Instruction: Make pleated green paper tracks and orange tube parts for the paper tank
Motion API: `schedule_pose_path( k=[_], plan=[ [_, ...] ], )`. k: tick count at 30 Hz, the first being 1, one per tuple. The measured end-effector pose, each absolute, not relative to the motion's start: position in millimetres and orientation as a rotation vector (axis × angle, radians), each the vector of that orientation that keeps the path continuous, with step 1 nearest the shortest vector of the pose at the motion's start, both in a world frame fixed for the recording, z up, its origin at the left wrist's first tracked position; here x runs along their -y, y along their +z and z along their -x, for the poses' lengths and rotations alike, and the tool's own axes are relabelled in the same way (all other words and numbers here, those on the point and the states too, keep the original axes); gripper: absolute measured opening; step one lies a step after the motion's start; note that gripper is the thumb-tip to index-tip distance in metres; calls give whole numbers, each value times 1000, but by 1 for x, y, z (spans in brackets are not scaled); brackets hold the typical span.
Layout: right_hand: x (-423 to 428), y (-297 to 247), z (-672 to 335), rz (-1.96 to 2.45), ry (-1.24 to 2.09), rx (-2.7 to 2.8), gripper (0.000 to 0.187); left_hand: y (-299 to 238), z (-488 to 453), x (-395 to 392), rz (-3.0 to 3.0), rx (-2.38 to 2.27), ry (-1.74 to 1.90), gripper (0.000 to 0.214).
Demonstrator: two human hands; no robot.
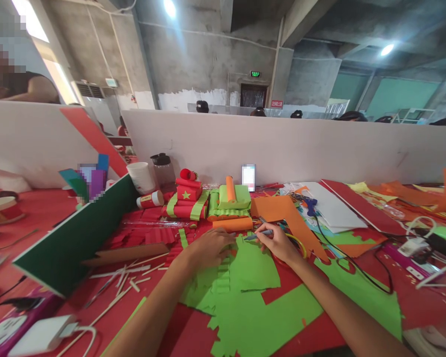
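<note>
My right hand (pixel 274 239) is closed around a grey-blue pen (pixel 250 237), its tip pointing left near the top edge of a green paper sheet (pixel 255 270). My left hand (pixel 214 244) rests palm down on the left part of the green paper, fingers stretched out and partly blurred. Just beyond both hands lies an orange paper roll (pixel 232 224). Behind it stands a green paper model (pixel 240 196) with an orange tube on top. To its left is a red paper tank-like model (pixel 188 196) bearing a yellow star. A yellow loop (pixel 299 244), perhaps a scissors handle, shows beside my right wrist.
A dark green board (pixel 74 238) stands upright at left, near wooden sticks (pixel 124 277). A blue glue gun (pixel 311 204) trails its cable at right. Orange paper (pixel 269 208), a phone (pixel 249 177), cups (pixel 141 177) and a white partition (pixel 297 144) stand beyond.
</note>
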State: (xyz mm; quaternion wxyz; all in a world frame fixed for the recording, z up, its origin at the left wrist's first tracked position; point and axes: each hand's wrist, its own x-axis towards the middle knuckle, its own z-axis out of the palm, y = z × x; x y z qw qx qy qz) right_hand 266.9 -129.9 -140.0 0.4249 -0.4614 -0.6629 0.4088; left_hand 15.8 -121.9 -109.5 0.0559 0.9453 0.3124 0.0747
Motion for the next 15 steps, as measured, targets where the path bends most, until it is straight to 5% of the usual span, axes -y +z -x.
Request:
schedule_pose_path(
  k=[15],
  plan=[
    [131,-142,-266,1200,952,1752,18,-111,-12,118,-2735,-984,303,35]
  ],
)
